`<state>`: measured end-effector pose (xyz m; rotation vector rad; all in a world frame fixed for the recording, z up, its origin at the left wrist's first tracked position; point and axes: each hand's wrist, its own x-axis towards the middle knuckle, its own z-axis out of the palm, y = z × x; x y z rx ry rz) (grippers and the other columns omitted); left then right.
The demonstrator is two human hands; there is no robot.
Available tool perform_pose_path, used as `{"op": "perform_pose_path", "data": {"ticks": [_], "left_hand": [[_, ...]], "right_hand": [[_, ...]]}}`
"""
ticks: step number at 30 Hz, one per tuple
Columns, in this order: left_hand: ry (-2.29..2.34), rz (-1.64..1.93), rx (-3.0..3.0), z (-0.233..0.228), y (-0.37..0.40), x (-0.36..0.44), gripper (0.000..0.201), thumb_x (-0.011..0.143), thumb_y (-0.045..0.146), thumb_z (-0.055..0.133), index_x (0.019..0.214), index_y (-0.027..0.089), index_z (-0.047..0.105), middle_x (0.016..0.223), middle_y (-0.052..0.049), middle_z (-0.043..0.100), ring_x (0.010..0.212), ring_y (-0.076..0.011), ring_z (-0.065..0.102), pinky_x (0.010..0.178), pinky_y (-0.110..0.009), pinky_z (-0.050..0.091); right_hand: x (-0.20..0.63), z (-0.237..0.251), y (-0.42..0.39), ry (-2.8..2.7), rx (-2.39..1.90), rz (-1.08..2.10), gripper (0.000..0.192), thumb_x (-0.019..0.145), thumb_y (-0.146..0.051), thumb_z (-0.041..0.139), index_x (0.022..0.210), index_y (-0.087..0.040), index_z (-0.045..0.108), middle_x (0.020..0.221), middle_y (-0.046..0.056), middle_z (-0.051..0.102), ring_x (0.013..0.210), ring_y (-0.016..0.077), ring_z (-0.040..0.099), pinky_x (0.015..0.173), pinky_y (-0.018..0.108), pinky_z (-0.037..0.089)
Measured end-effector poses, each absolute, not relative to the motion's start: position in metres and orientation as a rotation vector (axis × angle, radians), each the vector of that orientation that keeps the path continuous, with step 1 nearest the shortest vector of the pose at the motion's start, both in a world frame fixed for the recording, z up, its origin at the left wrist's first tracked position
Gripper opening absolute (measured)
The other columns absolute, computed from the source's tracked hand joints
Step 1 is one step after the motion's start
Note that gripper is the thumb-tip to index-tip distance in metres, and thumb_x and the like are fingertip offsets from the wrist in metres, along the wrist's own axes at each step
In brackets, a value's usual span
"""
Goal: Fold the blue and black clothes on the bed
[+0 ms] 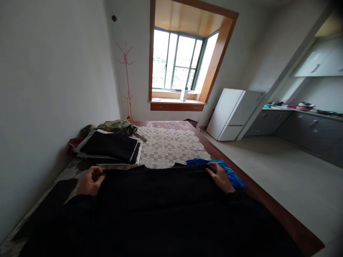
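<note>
A black shirt (158, 187) is stretched wide in front of me, with a neckline dip in the middle of its far edge. My left hand (91, 181) pinches its left corner between thumb and fingers. At the right corner, my right hand (219, 176) grips the same edge. The lower part of the shirt merges with my dark sleeves and clothing, so its near outline cannot be made out. Bright blue fabric (233, 175) lies just beyond and beside my right hand. Past my left hand sits a stack of folded black clothes (109, 146).
A lace-patterned cloth (171, 142) covers the dark red wooden table (278, 210). Olive-green clothing (118, 126) is heaped behind the folded stack. The wall (59, 71) runs close along the left. A pink coat rack (127, 78) and a white fridge (232, 112) stand farther back.
</note>
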<state>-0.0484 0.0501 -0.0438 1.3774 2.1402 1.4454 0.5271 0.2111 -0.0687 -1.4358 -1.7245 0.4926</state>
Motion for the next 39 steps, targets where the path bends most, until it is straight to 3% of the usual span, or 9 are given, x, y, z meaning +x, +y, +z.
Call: {"op": "perform_pose_path", "data": {"ticks": [5,9,14,19,25,30,34,39], "left_hand": [[2.126,1.25,1.418,-0.044,0.049,-0.052,0.018,0.073,0.044,0.061,0.079,0.027,0.063,0.081,0.001,0.075,0.082,-0.0221,0.072,0.076,-0.029,0.058],[2.129,1.139,1.467,-0.044,0.046,-0.047,0.028,0.076,0.046,0.058,0.087,0.028,0.076,0.096,0.0,0.079,0.094,-0.0249,0.073,0.087,-0.032,0.056],[2.084,1.244,1.448,-0.042,0.044,-0.048,0.045,0.077,0.054,0.058,0.108,0.027,0.077,0.111,-0.002,0.078,0.103,-0.026,0.07,0.09,-0.032,0.056],[2.026,1.075,1.549,-0.042,0.044,-0.05,0.062,0.075,0.056,0.062,0.129,0.026,0.068,0.086,0.0,0.074,0.077,-0.0211,0.067,0.075,-0.032,0.056],[2.116,1.065,1.664,-0.045,0.046,-0.043,0.059,0.075,0.048,0.058,0.131,0.03,0.065,0.131,-0.001,0.068,0.08,-0.0181,0.063,0.079,-0.031,0.054],[2.146,1.054,1.714,-0.045,0.045,-0.041,0.059,0.078,0.046,0.054,0.134,0.029,0.062,0.137,-0.002,0.065,0.08,-0.0183,0.064,0.078,-0.031,0.055],[2.143,1.142,1.82,-0.045,0.044,-0.041,0.061,0.078,0.042,0.053,0.137,0.028,0.058,0.146,-0.004,0.06,0.103,-0.0237,0.065,0.087,-0.033,0.055],[2.191,1.055,1.774,-0.046,0.045,-0.039,0.06,0.076,0.041,0.054,0.133,0.025,0.062,0.141,-0.005,0.064,0.085,-0.021,0.067,0.084,-0.034,0.056]], "right_hand": [[0.526,-0.069,0.209,-1.77,-1.438,0.452,0.035,0.084,-0.042,0.061,0.115,-0.027,0.054,0.099,0.005,0.071,0.091,0.0266,0.068,0.087,0.042,0.055],[0.526,-0.061,0.205,-1.965,-1.339,0.475,0.023,0.087,-0.037,0.054,0.106,-0.028,0.065,0.105,0.005,0.072,0.099,0.0267,0.067,0.094,0.043,0.053],[0.527,-0.054,0.202,-1.881,-1.318,0.501,0.028,0.087,-0.037,0.053,0.103,-0.03,0.074,0.118,0.002,0.072,0.116,0.0278,0.065,0.107,0.042,0.048],[0.527,-0.053,0.201,-1.858,-1.391,0.539,0.035,0.082,-0.036,0.056,0.111,-0.031,0.075,0.124,0.001,0.072,0.117,0.0289,0.066,0.106,0.043,0.051],[0.526,-0.053,0.199,-1.914,-1.391,0.564,0.054,0.073,-0.021,0.056,0.122,-0.036,0.071,0.139,-0.005,0.064,0.136,0.0272,0.054,0.121,0.043,0.038],[0.526,-0.055,0.2,-1.891,-1.393,0.594,0.055,0.071,-0.018,0.055,0.12,-0.035,0.072,0.141,-0.004,0.063,0.139,0.0283,0.052,0.125,0.047,0.032],[0.526,-0.053,0.2,-1.858,-1.366,0.571,0.056,0.075,-0.02,0.056,0.125,-0.038,0.07,0.14,-0.005,0.063,0.138,0.0282,0.052,0.124,0.045,0.034],[0.526,-0.057,0.201,-1.911,-1.4,0.573,0.055,0.072,-0.019,0.053,0.121,-0.035,0.073,0.138,-0.004,0.065,0.134,0.0278,0.055,0.121,0.045,0.038]]}}
